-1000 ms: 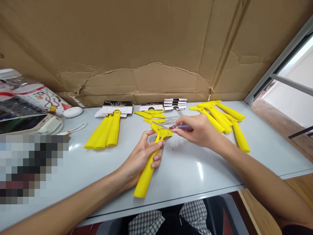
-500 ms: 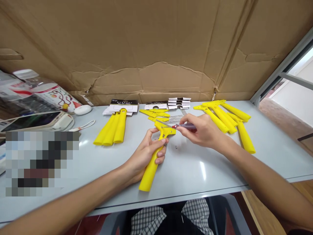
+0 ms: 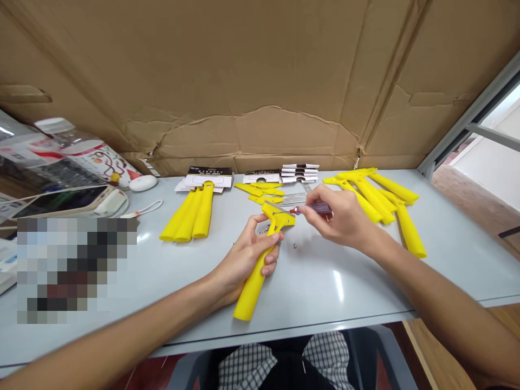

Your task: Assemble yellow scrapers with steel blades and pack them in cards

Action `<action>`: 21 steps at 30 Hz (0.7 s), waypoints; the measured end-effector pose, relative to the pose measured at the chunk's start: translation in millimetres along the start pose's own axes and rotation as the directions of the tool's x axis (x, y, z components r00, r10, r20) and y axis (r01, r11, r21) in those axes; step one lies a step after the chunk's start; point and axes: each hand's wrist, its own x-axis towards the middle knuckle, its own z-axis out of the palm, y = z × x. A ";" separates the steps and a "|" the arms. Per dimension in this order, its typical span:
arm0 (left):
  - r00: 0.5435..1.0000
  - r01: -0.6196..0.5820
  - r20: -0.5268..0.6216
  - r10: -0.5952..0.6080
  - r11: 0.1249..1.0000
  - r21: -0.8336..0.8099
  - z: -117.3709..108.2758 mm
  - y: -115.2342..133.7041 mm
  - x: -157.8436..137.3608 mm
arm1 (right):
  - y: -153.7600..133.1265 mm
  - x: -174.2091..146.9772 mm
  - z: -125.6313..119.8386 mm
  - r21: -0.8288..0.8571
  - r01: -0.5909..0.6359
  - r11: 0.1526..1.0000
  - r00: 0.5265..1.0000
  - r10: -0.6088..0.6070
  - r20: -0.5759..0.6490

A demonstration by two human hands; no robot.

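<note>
My left hand (image 3: 254, 254) is wrapped round the handle of a yellow scraper (image 3: 252, 290), its head tilted up and away from me. Between the thumb and fingers of my right hand (image 3: 335, 214) is a screwdriver (image 3: 317, 209), its shaft lying across the scraper head; whether the tip sits in a screw is too small to tell. Small screws lie on the table behind my left hand, and one loose screw (image 3: 295, 245) lies right of the scraper. Yellow head plates (image 3: 266, 199) and metal blade plates (image 3: 296, 198) lie just beyond.
Several yellow handles lie at left (image 3: 203, 214) and several scrapers at right (image 3: 368, 195). Folded cards (image 3: 299, 172) stand along the cardboard wall (image 3: 260, 65). Bottles (image 3: 93, 154), a phone (image 3: 67, 200) and a white oval case (image 3: 143, 183) crowd the left side of the table (image 3: 309, 292).
The whole view has shifted slightly. Both hands keep the same grip, with the screwdriver still at the scraper head.
</note>
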 end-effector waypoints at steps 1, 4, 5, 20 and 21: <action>1.000 0.004 -0.004 -0.004 1.000 -0.002 0.0 0.0 0.1 | 1.1 -0.2 1.2 -0.019 -0.001 1.000 1.000 0.001 -0.018; 1.000 0.005 0.004 -0.005 1.000 0.000 -0.5 -1.3 -0.4 | 2.6 -0.2 2.5 -0.082 0.006 0.997 0.996 -0.012 -0.083; 1.000 0.000 0.013 0.000 1.000 0.004 -0.8 -2.0 -0.7 | 2.2 0.1 2.0 -0.089 0.001 0.996 0.995 -0.010 -0.096; 1.000 0.017 0.002 -0.017 1.000 -0.015 -1.3 -0.3 -0.4 | 4.4 -0.6 1.4 -0.066 -0.058 0.996 0.998 0.055 -0.044; 1.000 0.020 0.005 -0.020 1.000 -0.010 -1.3 -0.3 -0.8 | 3.9 -0.1 0.6 -0.062 -0.070 0.996 0.997 0.068 -0.036</action>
